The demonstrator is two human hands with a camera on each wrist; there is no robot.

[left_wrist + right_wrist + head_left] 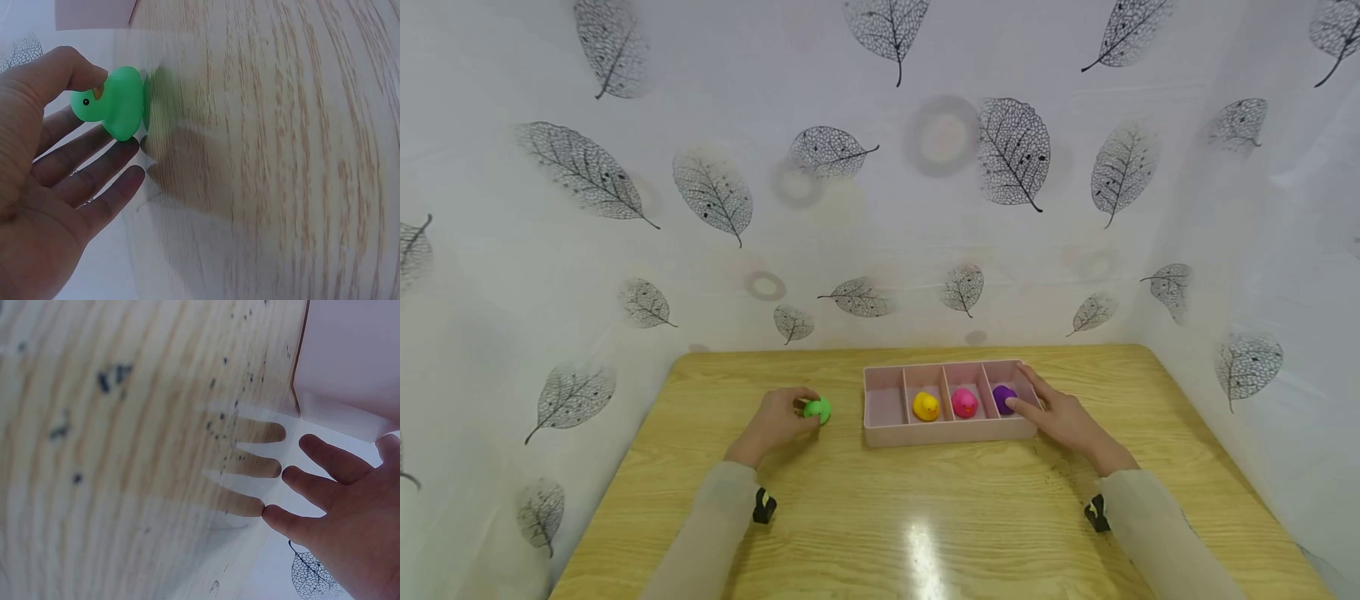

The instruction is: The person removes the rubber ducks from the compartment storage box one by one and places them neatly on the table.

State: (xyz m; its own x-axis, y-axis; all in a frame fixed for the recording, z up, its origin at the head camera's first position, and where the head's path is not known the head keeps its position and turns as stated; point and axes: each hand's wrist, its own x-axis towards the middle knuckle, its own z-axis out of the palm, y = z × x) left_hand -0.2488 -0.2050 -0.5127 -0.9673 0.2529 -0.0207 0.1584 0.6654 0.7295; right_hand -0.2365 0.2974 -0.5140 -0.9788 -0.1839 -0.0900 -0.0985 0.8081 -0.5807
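My left hand (781, 418) pinches a green toy duck (817, 410) between thumb and fingers, left of the pink divided box (951, 431). In the left wrist view the thumb presses by the beak of the green duck (125, 103), whose base is right at the tabletop. My right hand (1066, 419) holds the right end of the box, forefinger at the back corner and thumb reaching over the front wall. The thumb tip overlaps a purple toy duck (1003, 398) in the rightmost compartment. Other fingers of the right hand (340, 494) spread outside the box wall (350, 369).
A yellow toy duck (927, 407) and a pink toy duck (965, 403) sit in the two middle compartments. The leftmost compartment (885, 404) shows its bare floor. A leaf-print sheet (880, 225) rises behind and beside the wooden table (850, 517).
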